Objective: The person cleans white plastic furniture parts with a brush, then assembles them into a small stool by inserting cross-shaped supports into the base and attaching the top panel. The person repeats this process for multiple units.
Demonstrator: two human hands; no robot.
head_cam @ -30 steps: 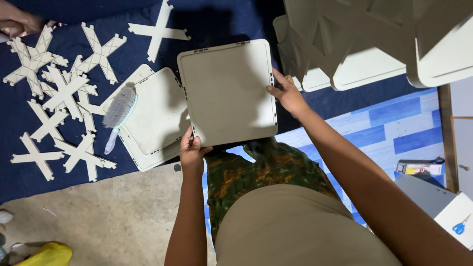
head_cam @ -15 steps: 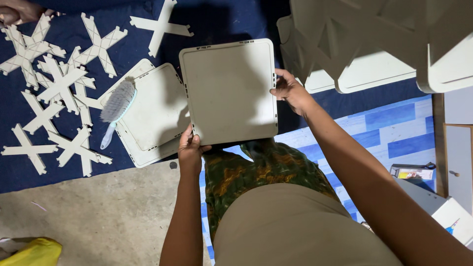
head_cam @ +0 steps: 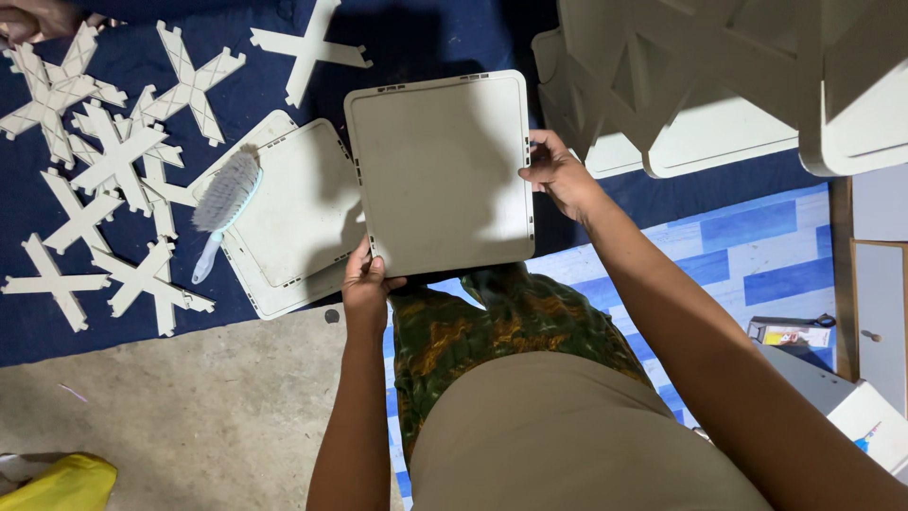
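Observation:
I hold a pale grey square plastic panel (head_cam: 440, 170) with rounded corners flat in front of me. My left hand (head_cam: 364, 284) grips its near left corner from below. My right hand (head_cam: 558, 175) grips the middle of its right edge. Under the panel's left side lies a stack of similar square panels (head_cam: 284, 227) on a dark blue cloth (head_cam: 416, 38). A light blue brush (head_cam: 219, 203) with grey bristles rests on that stack.
Several pale X-shaped plastic connectors (head_cam: 113, 161) are spread over the cloth at the left. An assembled pale plastic frame structure (head_cam: 719, 76) stands at the top right. Another person's hand (head_cam: 33, 19) shows at the top left corner. Bare concrete floor (head_cam: 161, 416) lies below the cloth.
The panel stays held in both hands with the same grip; the view has shifted slightly, and the panel sits a little lower and squarer in front of me.

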